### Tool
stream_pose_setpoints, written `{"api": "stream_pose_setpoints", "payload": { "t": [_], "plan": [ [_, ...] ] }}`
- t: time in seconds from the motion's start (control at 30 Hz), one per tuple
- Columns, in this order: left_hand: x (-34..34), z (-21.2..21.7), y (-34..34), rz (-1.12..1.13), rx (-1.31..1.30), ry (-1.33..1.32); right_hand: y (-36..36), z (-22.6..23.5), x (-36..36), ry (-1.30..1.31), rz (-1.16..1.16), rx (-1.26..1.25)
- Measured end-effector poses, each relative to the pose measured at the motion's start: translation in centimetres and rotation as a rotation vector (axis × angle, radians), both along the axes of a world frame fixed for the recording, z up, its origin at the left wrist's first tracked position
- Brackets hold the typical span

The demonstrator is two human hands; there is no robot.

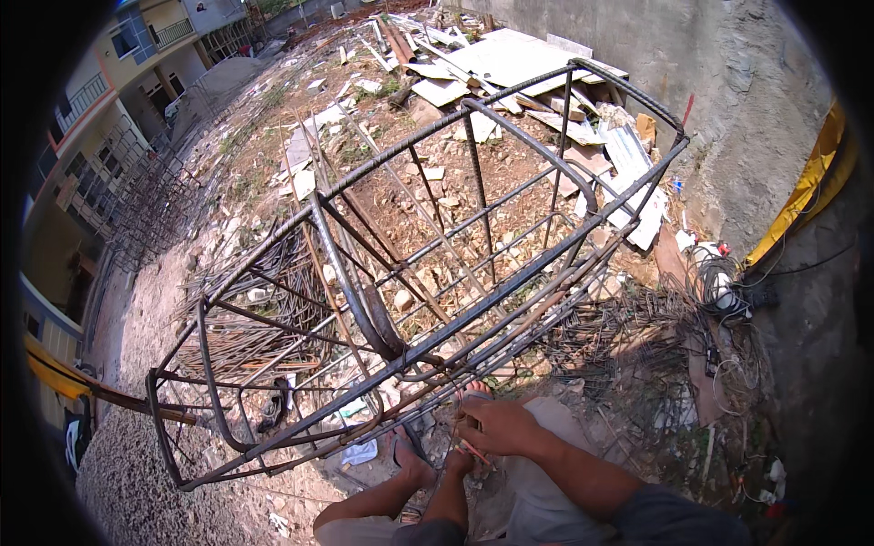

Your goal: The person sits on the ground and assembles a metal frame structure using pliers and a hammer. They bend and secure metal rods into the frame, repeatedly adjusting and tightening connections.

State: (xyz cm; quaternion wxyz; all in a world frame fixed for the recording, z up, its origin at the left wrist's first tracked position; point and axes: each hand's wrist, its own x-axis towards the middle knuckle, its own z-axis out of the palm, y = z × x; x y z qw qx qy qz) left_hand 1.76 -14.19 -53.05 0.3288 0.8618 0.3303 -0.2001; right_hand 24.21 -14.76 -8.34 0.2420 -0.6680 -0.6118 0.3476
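Note:
A cage of tied steel rebar (391, 364) with bent hoops spans the view in front of me, tilted up toward the far right. My right hand (499, 426) is at its near lower side, fingers bent together as in a pinch. Just below and left of it, my left hand (459, 461) is closed, partly covered by the right. A thin reddish piece (477, 453) sticks out beside the hands; its kind is unclear. Thin strands seem to run between the hands and the bars, too fine to name. What the fingers hold is hidden.
Bundles of thin rods (246, 341) lie on the ground beyond the cage. White broken boards (510, 59) and rubble are piled at the back, by a concrete wall (701, 55). Yellow cloth (801, 196) hangs at right, above coiled cable (715, 273). My feet are below the cage.

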Motion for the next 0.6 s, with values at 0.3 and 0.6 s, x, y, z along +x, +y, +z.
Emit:
{"api": "stream_pose_setpoints", "payload": {
  "t": [0.3, 0.6],
  "plan": [
    [0.5, 18.0, -2.4, 1.441, -1.115, -0.695, -2.7, -3.5, 0.6, -0.041, -0.176, -0.016],
    [1.0, 33.4, -10.8, 0.755, -0.385, -0.779, -12.9, -7.1, -6.7, 0.677, -0.370, -0.332]
  ]
}}
